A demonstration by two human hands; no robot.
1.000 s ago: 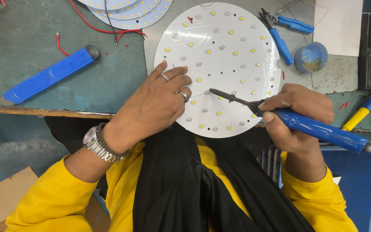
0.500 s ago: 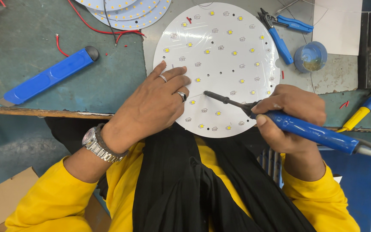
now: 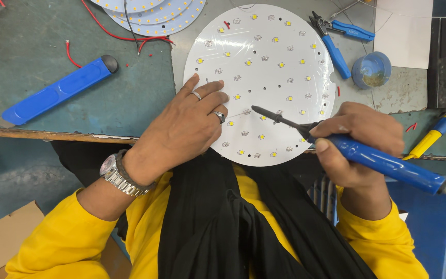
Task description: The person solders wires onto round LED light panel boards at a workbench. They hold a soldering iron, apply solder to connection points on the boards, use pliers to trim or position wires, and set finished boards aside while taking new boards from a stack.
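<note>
A white disc (image 3: 264, 67) is pinned under the flat, spread left hand (image 3: 184, 129) while a soldering iron (image 3: 367, 157), clamped in the right hand (image 3: 354, 142), is brought to it; a steady tip seems needed.

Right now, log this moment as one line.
left hand: flat on round LED board | right hand: holds blue soldering iron | tip over board
</note>
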